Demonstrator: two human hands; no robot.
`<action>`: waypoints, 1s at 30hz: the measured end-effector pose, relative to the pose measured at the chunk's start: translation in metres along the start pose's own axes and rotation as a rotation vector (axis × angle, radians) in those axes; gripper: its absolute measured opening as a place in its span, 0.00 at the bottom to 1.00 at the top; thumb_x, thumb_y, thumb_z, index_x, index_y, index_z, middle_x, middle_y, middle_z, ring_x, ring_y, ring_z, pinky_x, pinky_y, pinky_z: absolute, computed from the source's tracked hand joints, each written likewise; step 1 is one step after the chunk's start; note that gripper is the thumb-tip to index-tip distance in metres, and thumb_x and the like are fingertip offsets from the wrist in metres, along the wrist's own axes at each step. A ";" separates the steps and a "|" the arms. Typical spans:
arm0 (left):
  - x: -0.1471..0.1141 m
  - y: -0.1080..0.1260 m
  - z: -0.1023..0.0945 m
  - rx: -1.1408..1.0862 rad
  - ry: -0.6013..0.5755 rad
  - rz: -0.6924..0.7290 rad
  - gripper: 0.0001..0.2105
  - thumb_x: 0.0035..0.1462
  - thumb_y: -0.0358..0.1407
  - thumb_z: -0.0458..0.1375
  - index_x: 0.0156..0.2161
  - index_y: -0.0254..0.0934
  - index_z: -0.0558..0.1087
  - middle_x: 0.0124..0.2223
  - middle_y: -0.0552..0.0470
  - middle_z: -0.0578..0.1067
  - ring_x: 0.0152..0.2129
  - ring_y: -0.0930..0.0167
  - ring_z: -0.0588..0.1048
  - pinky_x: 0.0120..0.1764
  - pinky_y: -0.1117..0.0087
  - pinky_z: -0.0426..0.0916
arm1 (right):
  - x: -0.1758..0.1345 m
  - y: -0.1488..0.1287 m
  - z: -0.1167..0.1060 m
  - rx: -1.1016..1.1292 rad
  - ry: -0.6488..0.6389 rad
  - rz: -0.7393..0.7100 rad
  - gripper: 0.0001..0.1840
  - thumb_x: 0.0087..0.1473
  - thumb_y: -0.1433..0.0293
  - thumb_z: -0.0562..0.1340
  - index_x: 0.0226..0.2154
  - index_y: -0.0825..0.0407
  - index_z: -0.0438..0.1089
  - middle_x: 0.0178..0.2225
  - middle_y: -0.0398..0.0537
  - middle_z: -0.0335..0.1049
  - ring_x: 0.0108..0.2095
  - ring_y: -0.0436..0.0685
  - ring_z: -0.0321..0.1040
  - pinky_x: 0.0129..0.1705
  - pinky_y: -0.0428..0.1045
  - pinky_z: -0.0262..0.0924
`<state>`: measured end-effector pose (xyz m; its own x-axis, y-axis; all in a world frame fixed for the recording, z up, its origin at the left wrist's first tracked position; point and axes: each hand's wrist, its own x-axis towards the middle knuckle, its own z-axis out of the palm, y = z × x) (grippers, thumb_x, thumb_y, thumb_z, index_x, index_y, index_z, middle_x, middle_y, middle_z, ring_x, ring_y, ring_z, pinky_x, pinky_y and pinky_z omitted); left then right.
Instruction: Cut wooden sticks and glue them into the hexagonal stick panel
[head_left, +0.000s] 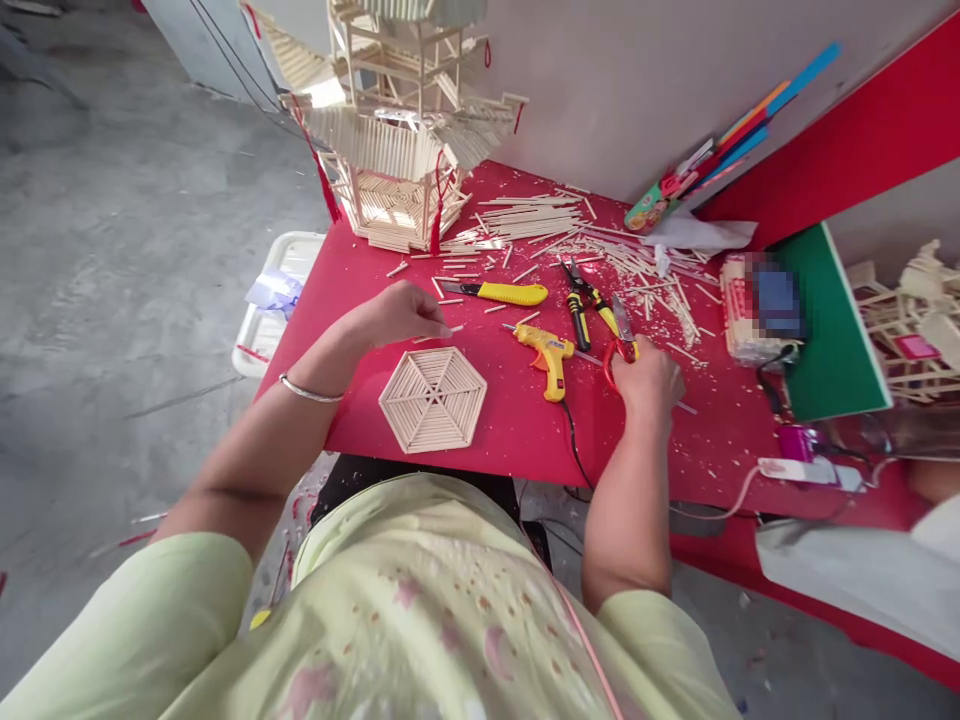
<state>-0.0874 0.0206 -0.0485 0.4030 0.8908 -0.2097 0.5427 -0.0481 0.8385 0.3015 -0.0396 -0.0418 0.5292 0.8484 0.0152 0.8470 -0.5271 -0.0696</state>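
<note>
My left hand (405, 312) is closed in a pinch just above a flat hexagonal panel (433, 400) built of thin wooden sticks. A short wooden stick (456, 328) shows at its fingertips. On the right, my right hand (649, 380) is closed at the red handles of a pair of scissors (621, 325), whose blades point away from me. Between the hands lies a yellow hot glue gun (549, 358). Beyond it are a yellow utility knife (512, 293) and black-and-yellow pliers (579, 312).
A pagoda-like stick model (397, 140) with red tassels stands at the table's back left. Loose wooden sticks (536, 218) cover the back of the red table (360, 420). A green board (840, 330) and a white power strip (810, 472) are at the right. The glue gun's cord (574, 440) runs off the front edge.
</note>
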 end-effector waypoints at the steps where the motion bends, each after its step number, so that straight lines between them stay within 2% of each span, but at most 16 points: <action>1: 0.000 0.000 0.000 0.043 -0.027 -0.017 0.11 0.48 0.42 0.69 0.29 0.35 0.82 0.23 0.54 0.75 0.22 0.75 0.68 0.28 0.73 0.61 | 0.001 0.001 0.000 0.000 0.018 -0.014 0.25 0.64 0.62 0.62 0.61 0.53 0.74 0.49 0.68 0.78 0.51 0.74 0.74 0.48 0.61 0.65; 4: 0.000 0.000 0.003 0.115 -0.088 -0.053 0.10 0.48 0.42 0.67 0.28 0.36 0.82 0.24 0.54 0.76 0.23 0.74 0.69 0.28 0.72 0.61 | -0.014 -0.009 -0.001 0.105 0.220 -0.115 0.25 0.65 0.63 0.61 0.58 0.57 0.75 0.52 0.70 0.77 0.55 0.75 0.71 0.54 0.65 0.64; 6: 0.000 0.000 0.004 0.144 -0.104 -0.065 0.10 0.47 0.41 0.67 0.29 0.35 0.82 0.24 0.54 0.76 0.24 0.73 0.70 0.28 0.72 0.62 | -0.037 -0.027 0.000 0.277 0.326 -0.282 0.23 0.66 0.62 0.60 0.59 0.55 0.75 0.54 0.66 0.76 0.56 0.72 0.70 0.58 0.66 0.63; 10: -0.003 0.000 0.003 0.210 -0.108 -0.046 0.10 0.48 0.41 0.67 0.29 0.36 0.82 0.26 0.53 0.78 0.25 0.72 0.72 0.28 0.73 0.63 | -0.100 -0.078 0.017 0.664 0.266 -0.667 0.17 0.70 0.60 0.59 0.52 0.50 0.79 0.49 0.55 0.80 0.52 0.61 0.75 0.58 0.58 0.68; 13: -0.005 0.001 0.004 0.235 -0.093 -0.002 0.09 0.49 0.41 0.66 0.29 0.35 0.82 0.26 0.53 0.78 0.26 0.72 0.73 0.29 0.73 0.64 | -0.134 -0.108 0.041 0.759 0.210 -0.797 0.14 0.70 0.64 0.60 0.51 0.48 0.79 0.48 0.53 0.80 0.50 0.60 0.74 0.57 0.56 0.69; 16: -0.006 0.001 0.006 0.246 -0.066 0.053 0.09 0.50 0.39 0.65 0.29 0.35 0.82 0.26 0.53 0.79 0.26 0.72 0.74 0.30 0.73 0.64 | -0.145 -0.119 0.060 0.753 0.171 -0.827 0.13 0.69 0.67 0.61 0.50 0.47 0.79 0.48 0.53 0.79 0.50 0.61 0.73 0.56 0.58 0.69; 19: -0.006 0.000 0.008 0.264 -0.053 0.074 0.07 0.49 0.38 0.65 0.29 0.35 0.82 0.26 0.53 0.79 0.25 0.72 0.74 0.30 0.73 0.64 | -0.144 -0.119 0.069 0.748 0.146 -0.827 0.12 0.69 0.67 0.61 0.49 0.48 0.80 0.48 0.54 0.79 0.50 0.62 0.72 0.55 0.59 0.70; 30: -0.001 -0.007 0.013 0.287 -0.060 0.025 0.08 0.47 0.39 0.65 0.29 0.36 0.81 0.26 0.55 0.78 0.25 0.73 0.72 0.28 0.73 0.61 | -0.142 -0.119 0.072 0.729 0.098 -0.833 0.11 0.68 0.70 0.61 0.46 0.48 0.80 0.47 0.52 0.78 0.50 0.62 0.71 0.55 0.58 0.68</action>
<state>-0.0821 0.0146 -0.0607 0.4571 0.8600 -0.2269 0.7148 -0.2035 0.6690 0.1219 -0.0938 -0.1076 -0.1626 0.8989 0.4068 0.7234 0.3890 -0.5704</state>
